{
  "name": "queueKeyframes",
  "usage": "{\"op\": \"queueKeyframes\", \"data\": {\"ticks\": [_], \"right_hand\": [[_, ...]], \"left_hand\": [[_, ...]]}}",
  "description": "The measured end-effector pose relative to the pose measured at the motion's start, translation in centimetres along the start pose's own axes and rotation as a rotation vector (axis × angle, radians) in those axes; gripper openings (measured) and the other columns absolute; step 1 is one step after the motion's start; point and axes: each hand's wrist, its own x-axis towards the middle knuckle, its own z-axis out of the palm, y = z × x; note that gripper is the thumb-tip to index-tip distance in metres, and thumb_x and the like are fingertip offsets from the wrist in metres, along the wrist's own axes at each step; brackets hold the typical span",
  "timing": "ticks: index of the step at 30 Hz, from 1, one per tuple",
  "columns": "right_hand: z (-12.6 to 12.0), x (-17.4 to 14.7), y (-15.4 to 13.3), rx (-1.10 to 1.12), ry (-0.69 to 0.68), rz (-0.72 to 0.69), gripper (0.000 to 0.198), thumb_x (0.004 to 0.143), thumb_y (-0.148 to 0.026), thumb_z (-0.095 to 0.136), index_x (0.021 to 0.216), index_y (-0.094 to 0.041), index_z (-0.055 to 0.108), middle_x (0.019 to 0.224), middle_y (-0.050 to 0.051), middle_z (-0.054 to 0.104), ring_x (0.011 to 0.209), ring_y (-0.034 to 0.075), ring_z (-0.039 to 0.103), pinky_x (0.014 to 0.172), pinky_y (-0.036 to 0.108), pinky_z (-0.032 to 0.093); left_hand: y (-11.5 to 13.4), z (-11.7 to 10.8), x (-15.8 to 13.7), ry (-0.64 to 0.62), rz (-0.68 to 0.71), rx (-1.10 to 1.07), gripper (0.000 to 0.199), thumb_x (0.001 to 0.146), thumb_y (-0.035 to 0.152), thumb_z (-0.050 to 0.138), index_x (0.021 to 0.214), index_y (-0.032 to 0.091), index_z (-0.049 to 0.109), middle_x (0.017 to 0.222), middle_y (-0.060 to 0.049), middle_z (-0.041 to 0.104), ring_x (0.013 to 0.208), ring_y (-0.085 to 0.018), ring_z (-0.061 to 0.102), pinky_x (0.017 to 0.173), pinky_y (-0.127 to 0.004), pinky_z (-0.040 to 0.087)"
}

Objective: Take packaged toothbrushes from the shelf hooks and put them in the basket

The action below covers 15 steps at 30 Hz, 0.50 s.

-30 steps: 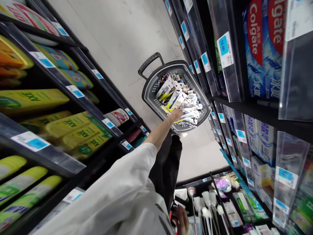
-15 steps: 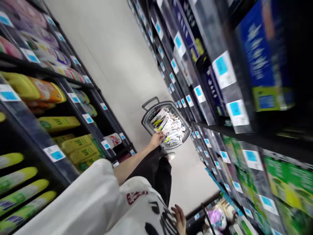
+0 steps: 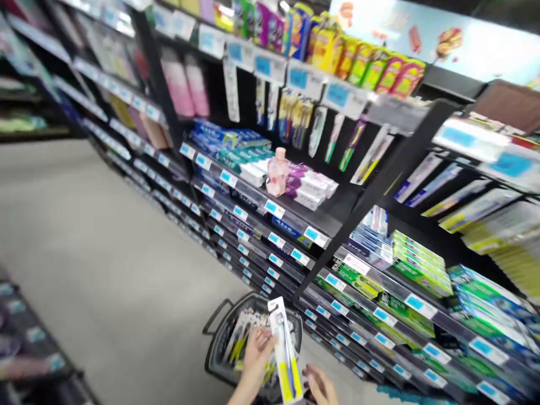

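My left hand (image 3: 253, 360) holds up a packaged toothbrush (image 3: 284, 351), a white card with yellow and blue on it, above a dark shopping basket (image 3: 217, 343) on the floor. The basket holds several more toothbrush packs. My right hand (image 3: 320, 385) hovers just right of the pack at the bottom edge, fingers loosely apart, holding nothing that I can see. The picture is blurred by head motion.
A dark shelf unit (image 3: 350, 225) runs along the right with blue price tags, boxed toothpaste (image 3: 417, 259), hanging toothbrushes (image 3: 295, 118) and a pink bottle (image 3: 277, 171). Pale floor (image 3: 97, 253) stretches left. Another shelf edge (image 3: 29, 349) sits at lower left.
My head swung up from the basket toward the right-hand shelves. My left hand, which was down in the basket, now holds a toothbrush pack lifted out of it.
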Motion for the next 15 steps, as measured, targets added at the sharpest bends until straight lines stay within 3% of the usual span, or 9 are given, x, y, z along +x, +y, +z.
{"op": "queueKeyframes", "data": {"ticks": [2,5,7,10,12,15], "right_hand": [[1.9,0.0,-2.8,0.038,-0.226,-0.145,0.072,0.076,-0.08,0.064,0.12,-0.024,0.073,0.106,0.011,0.078,0.101,0.033,0.072,0.093,0.046,0.057],[4.2,-0.5,-6.1,0.113,-0.43,-0.28,0.072,0.081,-0.075,0.064,0.131,-0.024,0.064,0.1,0.008,0.075,0.079,0.025,0.072,0.076,0.04,0.061],[5.0,-1.0,-8.2,0.111,-0.372,-0.364,0.063,0.083,-0.072,0.064,0.122,-0.024,0.068,0.091,0.006,0.073,0.068,0.021,0.068,0.066,0.036,0.061],[4.3,-1.9,-12.3,0.105,-0.201,-0.49,0.048,0.088,-0.063,0.066,0.113,-0.022,0.071,0.085,0.006,0.07,0.064,0.018,0.065,0.06,0.032,0.06],[3.0,-2.6,-15.3,0.184,-0.124,-0.56,0.043,0.091,-0.055,0.065,0.119,-0.023,0.068,0.086,0.006,0.07,0.065,0.017,0.064,0.058,0.03,0.06],[1.2,-3.6,-18.7,0.32,0.045,-0.641,0.035,0.093,-0.047,0.067,0.118,-0.023,0.066,0.084,0.005,0.072,0.061,0.015,0.064,0.052,0.025,0.057]], "left_hand": [[2.8,1.9,-2.4,-0.07,-0.025,-0.073,0.065,0.053,0.05,0.096,0.09,0.021,0.052,0.082,0.002,0.067,0.068,-0.016,0.066,0.06,-0.023,0.052],[7.5,3.9,-5.4,-0.174,-0.052,-0.186,0.061,0.06,0.045,0.095,0.098,0.023,0.052,0.084,0.003,0.067,0.074,-0.015,0.068,0.067,-0.022,0.055],[10.5,4.7,-6.7,-0.253,-0.04,-0.221,0.058,0.066,0.044,0.093,0.103,0.024,0.054,0.089,0.001,0.07,0.081,-0.018,0.072,0.071,-0.025,0.057],[13.6,5.8,-8.2,-0.435,0.043,-0.109,0.052,0.069,0.041,0.091,0.106,0.022,0.06,0.097,-0.005,0.075,0.091,-0.024,0.074,0.079,-0.03,0.06],[14.2,6.5,-9.4,-0.555,0.116,0.003,0.049,0.068,0.039,0.092,0.105,0.019,0.066,0.099,-0.01,0.078,0.097,-0.028,0.075,0.085,-0.035,0.061],[13.2,7.2,-11.4,-0.614,0.231,0.068,0.045,0.073,0.044,0.087,0.105,0.017,0.073,0.109,-0.018,0.078,0.104,-0.032,0.074,0.091,-0.039,0.062]]}}
